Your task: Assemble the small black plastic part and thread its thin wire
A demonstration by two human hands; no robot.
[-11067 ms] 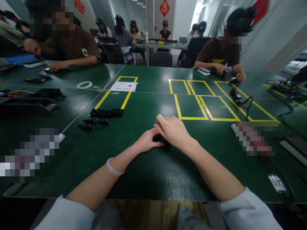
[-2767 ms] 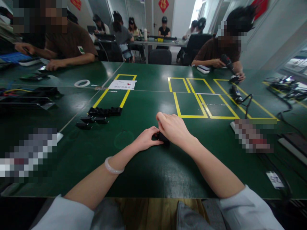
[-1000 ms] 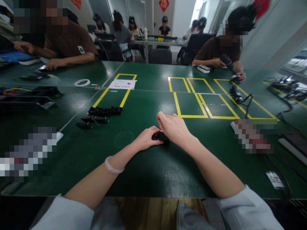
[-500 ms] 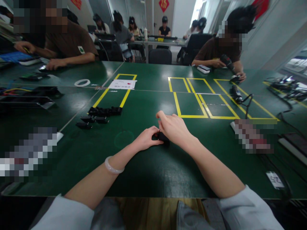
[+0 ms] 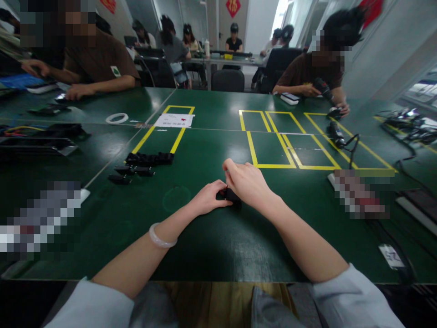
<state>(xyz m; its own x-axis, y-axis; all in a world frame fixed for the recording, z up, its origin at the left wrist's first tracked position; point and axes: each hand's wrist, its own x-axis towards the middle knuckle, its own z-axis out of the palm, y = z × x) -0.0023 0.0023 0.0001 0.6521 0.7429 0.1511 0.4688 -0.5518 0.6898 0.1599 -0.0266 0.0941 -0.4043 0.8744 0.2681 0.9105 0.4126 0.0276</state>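
both hands meet over a small black part (image 5: 228,196) that lies on the green surface (image 5: 211,246), just on the near side of the yellow taped boxes (image 5: 273,150). the left hand (image 5: 209,198) lies low on the surface with its fingers curled in, their tips pressed against the left end of the black part. the right hand (image 5: 247,183) arches over the part from the right, fingers bent down and drawn together on its top and far side, the thumb raised at the far edge; most of the part is hidden beneath it, so its shape cannot be told. a pale bangle (image 5: 161,238) sits on the left wrist, and both forearms come out of light grey sleeves (image 5: 344,296).

left of the black part, well apart from it, a row of black pieces (image 5: 150,159) lies at the near end of a yellow taped lane, with three loose black pieces (image 5: 131,173) just in front of the row. farther off beyond that row are a white sheet of paper (image 5: 174,120) and a white ring (image 5: 117,119). to the right of the black part, past the taped boxes, a dark tool with a cable (image 5: 336,135) rests on the surface. across the surface two people in brown shirts are busy with their own things, one far left (image 5: 99,59), one far right (image 5: 307,75) whose hand holds a dark tool.
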